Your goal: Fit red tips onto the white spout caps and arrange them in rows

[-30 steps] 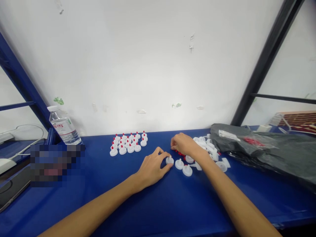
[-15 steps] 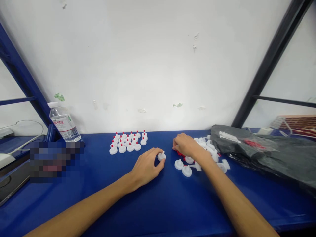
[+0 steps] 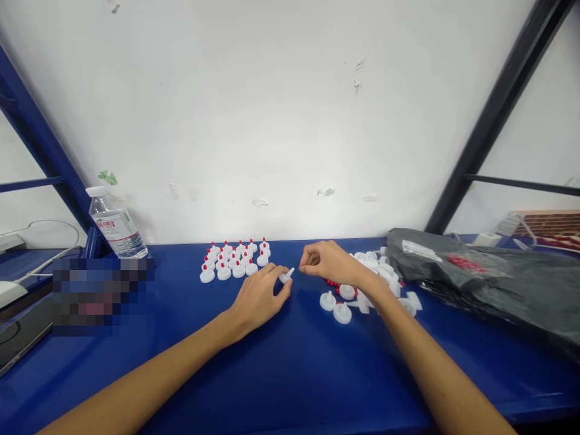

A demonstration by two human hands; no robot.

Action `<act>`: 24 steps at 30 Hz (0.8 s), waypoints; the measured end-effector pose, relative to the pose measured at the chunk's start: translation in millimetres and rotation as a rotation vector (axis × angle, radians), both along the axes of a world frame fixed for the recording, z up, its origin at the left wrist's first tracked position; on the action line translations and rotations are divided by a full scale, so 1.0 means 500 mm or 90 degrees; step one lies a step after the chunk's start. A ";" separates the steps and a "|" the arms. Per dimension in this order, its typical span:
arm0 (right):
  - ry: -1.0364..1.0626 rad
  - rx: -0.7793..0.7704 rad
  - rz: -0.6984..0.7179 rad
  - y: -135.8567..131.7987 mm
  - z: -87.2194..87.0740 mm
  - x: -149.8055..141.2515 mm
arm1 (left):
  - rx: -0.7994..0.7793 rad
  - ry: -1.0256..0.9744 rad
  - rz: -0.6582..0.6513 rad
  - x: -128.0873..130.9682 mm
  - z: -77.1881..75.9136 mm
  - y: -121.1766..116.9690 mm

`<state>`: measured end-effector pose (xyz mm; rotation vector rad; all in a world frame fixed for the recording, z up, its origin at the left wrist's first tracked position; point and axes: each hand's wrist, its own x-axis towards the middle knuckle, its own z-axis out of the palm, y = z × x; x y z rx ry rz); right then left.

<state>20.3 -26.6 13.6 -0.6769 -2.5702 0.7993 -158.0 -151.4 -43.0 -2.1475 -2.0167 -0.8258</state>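
Currently one white cap [image 3: 285,278] in left hand [image 3: 257,297].

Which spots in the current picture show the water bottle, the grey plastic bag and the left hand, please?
Water bottle [image 3: 118,231]: head view, label.
Grey plastic bag [image 3: 512,289]: head view, middle.
Left hand [image 3: 256,300]: head view, back.

Over my feed, I see that my left hand [image 3: 257,299] has drawn its white cap [image 3: 285,278] away from the two loose caps [image 3: 335,307], leftward until it is near the rows of red-tipped caps [image 3: 238,270], and the cap, upright in both earlier views, now tilts with its spout toward my other side. My right hand [image 3: 331,263] has left the red pieces [image 3: 333,283] and come left, its pinched fingertips now near that spout, though whatever they may hold is too small for me to make out.
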 end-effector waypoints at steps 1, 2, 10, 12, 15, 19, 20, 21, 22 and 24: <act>0.009 -0.012 0.006 0.001 -0.001 -0.001 | 0.001 -0.001 -0.005 0.001 0.000 0.000; 0.016 -0.023 0.012 0.002 -0.003 -0.002 | 0.000 -0.002 -0.011 0.002 0.000 0.000; 0.051 -0.088 0.042 0.007 -0.007 -0.008 | -0.008 -0.013 -0.036 0.006 0.000 -0.004; 0.053 -0.100 0.044 0.005 -0.006 -0.009 | -0.012 -0.014 -0.053 0.005 0.001 -0.004; 0.047 -0.110 0.048 0.000 -0.001 -0.008 | -0.019 -0.018 -0.078 0.004 0.003 -0.005; 0.037 -0.115 0.045 -0.007 0.007 -0.006 | -0.010 -0.037 -0.104 0.003 0.001 -0.006; 0.037 -0.117 0.043 -0.009 0.010 -0.006 | -0.005 -0.044 -0.107 0.003 -0.001 -0.006; 0.038 -0.119 0.040 -0.011 0.012 -0.006 | 0.001 -0.049 -0.107 0.003 -0.002 -0.006; 0.038 -0.121 0.036 -0.013 0.013 -0.006 | 0.008 -0.052 -0.105 0.003 -0.004 -0.006; 0.036 -0.118 0.030 -0.016 0.014 -0.007 | 0.016 -0.049 -0.103 0.003 -0.007 -0.005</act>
